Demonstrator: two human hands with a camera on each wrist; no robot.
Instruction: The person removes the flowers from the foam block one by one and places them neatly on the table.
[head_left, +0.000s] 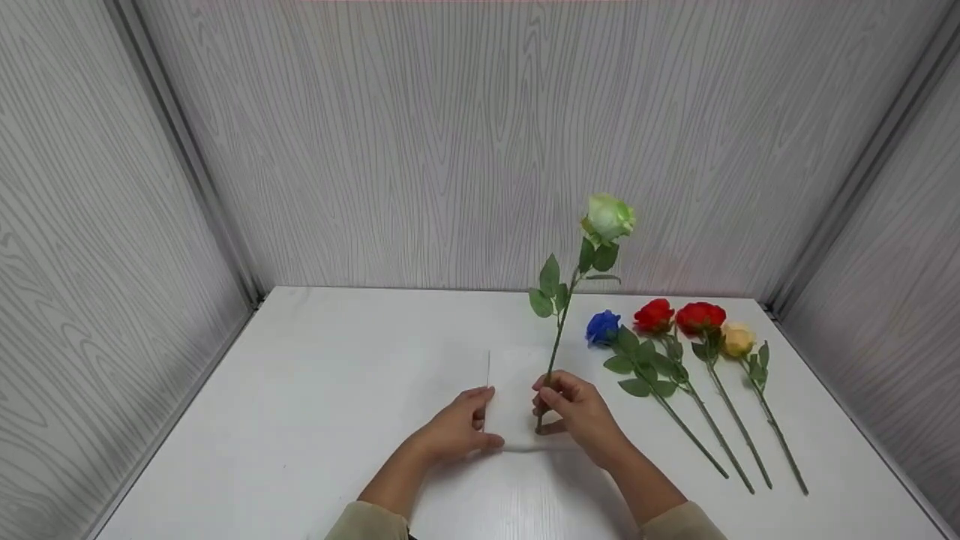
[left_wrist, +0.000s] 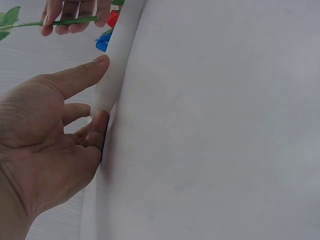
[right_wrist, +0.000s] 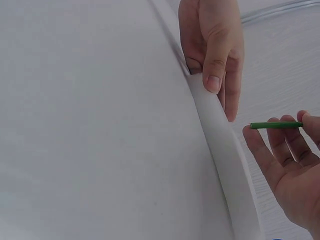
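Observation:
A pale green rose (head_left: 609, 217) stands upright on its long leafy stem (head_left: 559, 330). My right hand (head_left: 551, 405) pinches the stem near its lower end, which rests on a white sheet (head_left: 514, 375) lying on the table. In the right wrist view the cut stem tip (right_wrist: 275, 125) sits between the fingertips of the right hand (right_wrist: 280, 132). My left hand (head_left: 480, 420) holds the sheet's left edge; in the left wrist view the thumb and fingers of the left hand (left_wrist: 100, 95) pinch the curled-up edge of the sheet (left_wrist: 210, 125).
Several more roses lie side by side at the right: a blue one (head_left: 603, 328), two red ones (head_left: 654, 316) (head_left: 700, 318) and a yellow one (head_left: 738, 340), stems pointing toward me. Grey panel walls (head_left: 450, 150) enclose the white table (head_left: 300, 390) on three sides.

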